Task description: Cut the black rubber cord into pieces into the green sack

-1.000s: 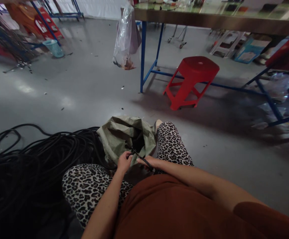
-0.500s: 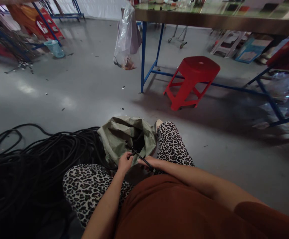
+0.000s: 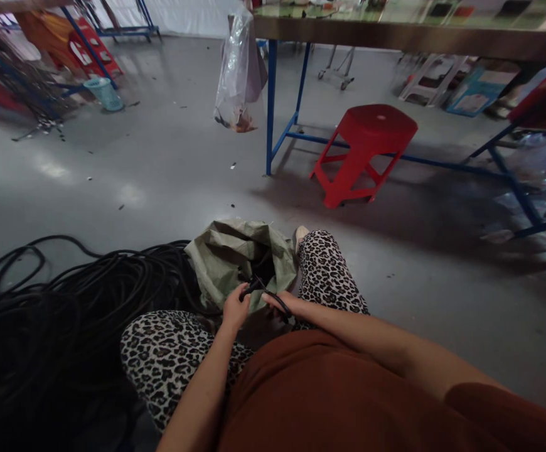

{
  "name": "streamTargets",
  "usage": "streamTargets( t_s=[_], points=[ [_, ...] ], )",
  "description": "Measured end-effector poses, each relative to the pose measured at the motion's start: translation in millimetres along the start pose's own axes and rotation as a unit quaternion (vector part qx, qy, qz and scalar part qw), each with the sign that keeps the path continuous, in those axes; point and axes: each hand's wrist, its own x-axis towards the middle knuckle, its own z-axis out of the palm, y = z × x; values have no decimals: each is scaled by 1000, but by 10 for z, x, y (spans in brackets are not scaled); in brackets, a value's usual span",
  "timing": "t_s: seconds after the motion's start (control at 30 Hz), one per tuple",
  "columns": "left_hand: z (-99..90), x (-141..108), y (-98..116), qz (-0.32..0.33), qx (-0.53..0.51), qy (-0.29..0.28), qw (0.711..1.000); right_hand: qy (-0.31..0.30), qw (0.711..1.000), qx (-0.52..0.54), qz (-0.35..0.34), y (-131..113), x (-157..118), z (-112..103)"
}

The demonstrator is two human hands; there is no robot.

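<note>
My left hand [image 3: 236,306] is closed on a short end of black cord [image 3: 250,289], just above the near rim of an open woven sack [image 3: 211,251]. In my right hand [image 3: 280,302] is a pair of scissors with black handles [image 3: 282,304], its blades parted and pointing up and left at the cord. Dark pieces, hard to make out, lie within the shaded mouth of the sack between my knees. On the floor to the left spreads a big tangled heap of black cord [image 3: 127,276].
A red plastic stool [image 3: 371,125] stands ahead, beside a blue-legged table [image 3: 395,37]. From the table's corner hangs a clear plastic bag [image 3: 238,75]. Farther left are a light blue basket [image 3: 104,94] and a rack with dark strands. Small scraps dot the grey floor.
The scissor blades have opened and tilted up beside the cord; earlier they looked closed. The black piece in my left hand shows more clearly. Both hands stay over the sack.
</note>
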Motion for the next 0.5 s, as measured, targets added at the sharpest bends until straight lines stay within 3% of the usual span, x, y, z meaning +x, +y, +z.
streamTargets(
  t_s=[0.3, 0.5],
  points=[
    [-37, 4, 46, 2, 15, 17, 1000, -9, 1000, 25, -2, 117, 161, -13],
    [-55, 20, 88, -12, 2, 36, 999, 6, 1000, 20, -1, 90, 116, -24]
  ],
)
